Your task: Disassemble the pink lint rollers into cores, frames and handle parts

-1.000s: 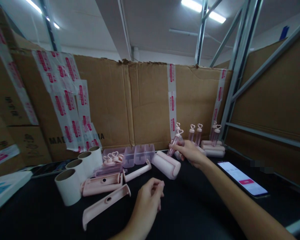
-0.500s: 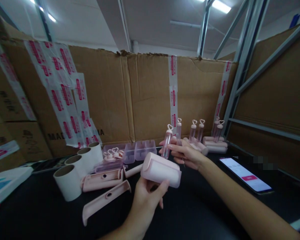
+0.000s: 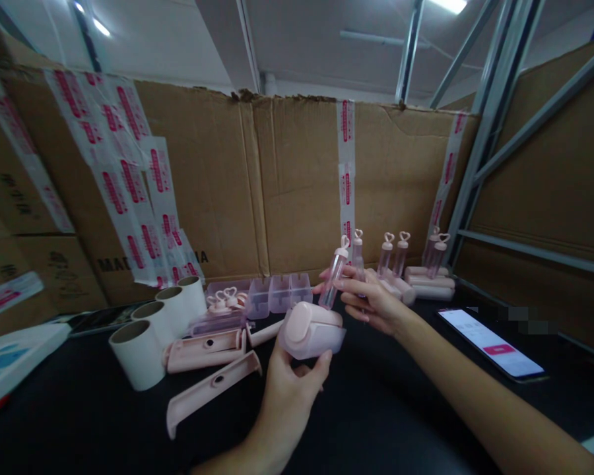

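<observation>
In the middle of the head view, my left hand is closed from below around a pale pink lint roller with a translucent cover. A clear handle with a pink heart-shaped loop rises just above the roller, tilted to the right. The fingers of my right hand are closed around that handle. The handle's lower end meets the roller's back edge; I cannot tell whether they are joined. Behind my right hand, several finished-looking lint rollers stand with their handles upright.
Several white paper rolls stand at the left, beside pink holder shells. Clear purple covers and heart-loop caps lie behind. A phone lies at the right. A cardboard wall closes off the back.
My left hand has turned the lint roller so that its rounded end faces me more. The handle in my right hand leans more to the right. The camera view has shifted slightly.
</observation>
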A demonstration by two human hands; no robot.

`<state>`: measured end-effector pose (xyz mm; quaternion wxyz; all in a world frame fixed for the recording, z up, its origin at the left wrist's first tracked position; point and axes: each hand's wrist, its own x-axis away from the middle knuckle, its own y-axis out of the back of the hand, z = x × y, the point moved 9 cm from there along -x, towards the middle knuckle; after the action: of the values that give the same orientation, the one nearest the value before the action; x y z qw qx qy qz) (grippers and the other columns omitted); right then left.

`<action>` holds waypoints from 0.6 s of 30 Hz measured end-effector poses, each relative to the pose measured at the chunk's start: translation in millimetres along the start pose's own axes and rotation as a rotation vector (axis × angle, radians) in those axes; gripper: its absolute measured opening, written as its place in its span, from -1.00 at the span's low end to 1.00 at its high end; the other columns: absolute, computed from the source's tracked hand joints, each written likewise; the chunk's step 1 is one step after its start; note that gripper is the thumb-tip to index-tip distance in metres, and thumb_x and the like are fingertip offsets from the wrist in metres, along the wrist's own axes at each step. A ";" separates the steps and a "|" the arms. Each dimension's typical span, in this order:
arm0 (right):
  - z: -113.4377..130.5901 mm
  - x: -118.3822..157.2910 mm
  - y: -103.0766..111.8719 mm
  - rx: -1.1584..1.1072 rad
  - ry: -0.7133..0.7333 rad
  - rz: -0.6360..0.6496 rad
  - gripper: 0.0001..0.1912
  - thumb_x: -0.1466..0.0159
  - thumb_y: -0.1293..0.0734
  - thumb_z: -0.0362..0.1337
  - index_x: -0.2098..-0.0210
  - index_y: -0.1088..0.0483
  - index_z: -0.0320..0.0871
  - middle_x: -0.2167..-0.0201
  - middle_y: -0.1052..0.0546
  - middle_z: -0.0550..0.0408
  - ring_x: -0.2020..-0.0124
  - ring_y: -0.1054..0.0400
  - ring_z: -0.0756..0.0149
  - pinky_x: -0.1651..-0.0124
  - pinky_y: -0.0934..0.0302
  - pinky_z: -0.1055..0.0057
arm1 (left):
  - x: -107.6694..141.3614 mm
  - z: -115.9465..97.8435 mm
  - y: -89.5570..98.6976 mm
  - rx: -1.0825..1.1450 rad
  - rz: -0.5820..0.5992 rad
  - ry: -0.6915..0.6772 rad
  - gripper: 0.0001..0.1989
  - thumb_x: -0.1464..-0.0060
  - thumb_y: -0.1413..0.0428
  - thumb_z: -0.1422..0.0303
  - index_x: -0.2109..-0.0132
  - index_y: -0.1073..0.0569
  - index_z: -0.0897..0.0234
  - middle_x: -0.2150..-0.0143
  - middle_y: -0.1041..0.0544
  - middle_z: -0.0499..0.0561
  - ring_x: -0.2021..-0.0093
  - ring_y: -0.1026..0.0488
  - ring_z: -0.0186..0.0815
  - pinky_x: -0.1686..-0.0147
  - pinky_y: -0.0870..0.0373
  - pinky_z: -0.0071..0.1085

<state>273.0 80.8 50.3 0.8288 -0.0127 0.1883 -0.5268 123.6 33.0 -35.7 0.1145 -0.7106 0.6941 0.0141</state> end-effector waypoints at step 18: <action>2.1 -1.5 7.3 -0.019 0.037 -0.049 -0.73 -0.23 -0.45 -0.24 0.08 -0.50 -0.16 0.12 -0.67 -0.06 0.72 0.26 0.66 0.77 0.11 0.66 | 1.2 -0.8 -2.3 0.017 0.025 0.019 -0.31 0.18 -0.40 0.20 -0.08 -0.38 0.35 0.31 -0.57 -0.03 0.63 -0.30 -0.49 0.69 -0.32 -0.53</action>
<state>279.4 85.0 51.1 0.8118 -0.0152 0.2084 -0.5453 125.8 31.7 -34.8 0.1137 -0.7011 0.7039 0.0027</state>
